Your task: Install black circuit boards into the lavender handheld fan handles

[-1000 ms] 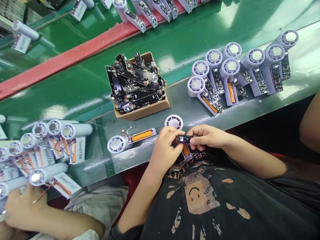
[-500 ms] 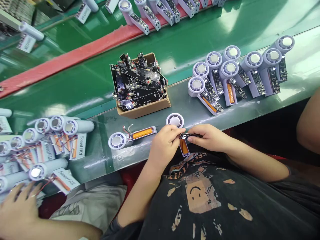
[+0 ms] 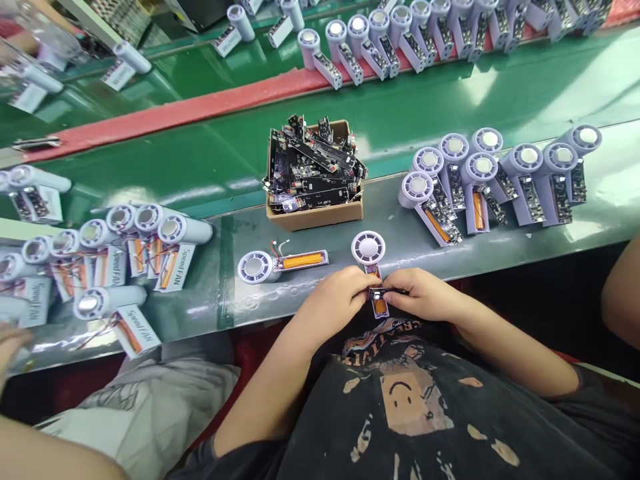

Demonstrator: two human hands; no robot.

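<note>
A lavender handheld fan (image 3: 369, 248) lies in front of me at the bench edge, its round head away from me and its open handle towards me. An orange battery (image 3: 381, 306) shows inside that handle. Across the handle sits a narrow black circuit board (image 3: 379, 293). My right hand (image 3: 423, 293) is closed on the board's right part, with thumb and fingers pinching it. At its left end, my left hand (image 3: 345, 293) is pinched closed; its fingertips partly hide what they grip. Left of my hands lies another open fan (image 3: 255, 267), with battery and loose wires showing.
A cardboard box (image 3: 315, 219) heaped with circuit boards stands behind my hands. Several fans with boards (image 3: 483, 167) stand at right; several more with wires (image 3: 173, 230) lie at left. Further fans line a red strip (image 3: 200, 105). A co-worker's arm (image 3: 45, 440) is at lower left.
The view has shifted, so the bench items appear further right. My hands and the board now sit lower along the fan handle, uncovering its upper part. The co-worker's hand has moved left, mostly out of view.
</note>
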